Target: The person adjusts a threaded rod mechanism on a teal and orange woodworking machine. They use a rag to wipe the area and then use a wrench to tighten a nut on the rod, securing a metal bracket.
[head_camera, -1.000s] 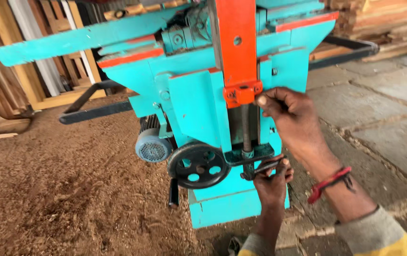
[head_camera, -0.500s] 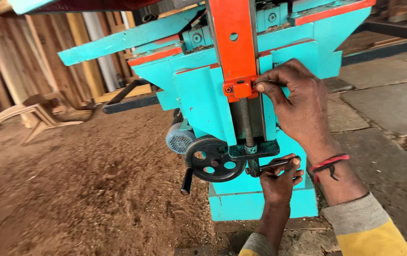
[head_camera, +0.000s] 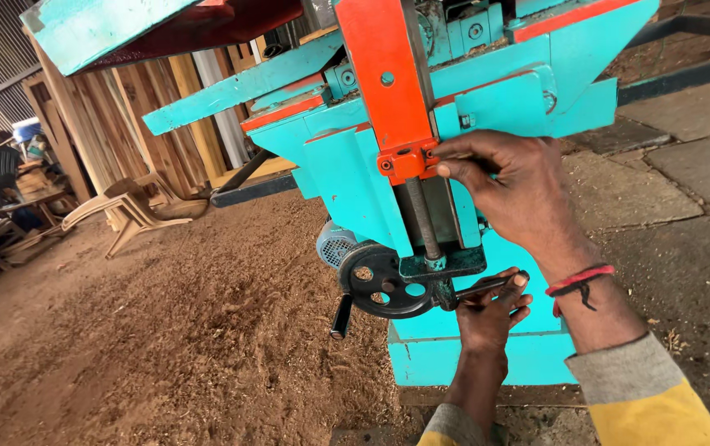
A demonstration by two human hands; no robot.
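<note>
The right hand [head_camera: 512, 186] was raised against the front of a turquoise woodworking machine [head_camera: 528, 99], its fingers pinched closed on something at the orange bracket [head_camera: 404, 161] that capped the lower end of a tall orange upright [head_camera: 384, 66]. What exactly the fingertips gripped there, perhaps a small bolt or knob, was hidden by the hand itself. A red thread bracelet [head_camera: 579, 279] circled that wrist above a grey and yellow sleeve [head_camera: 644, 396].

Below, the left hand [head_camera: 491, 318] was closed around a thin dark metal handle [head_camera: 487, 287] that stuck out to the right from the base of a vertical steel rod [head_camera: 422, 219]. The rod ran down from the orange bracket into a dark turquoise clamp block [head_camera: 446, 264]. Just left of that block sat a black handwheel [head_camera: 379, 281] with round holes and a short crank grip hanging from its rim, and behind the wheel a grey motor [head_camera: 334, 244] showed.

The machine stood on a floor thick with sawdust [head_camera: 189, 330]. Planks [head_camera: 115, 124] leaned against the wall at the left, and a tan plastic chair [head_camera: 128, 206] lay tipped beside them.
</note>
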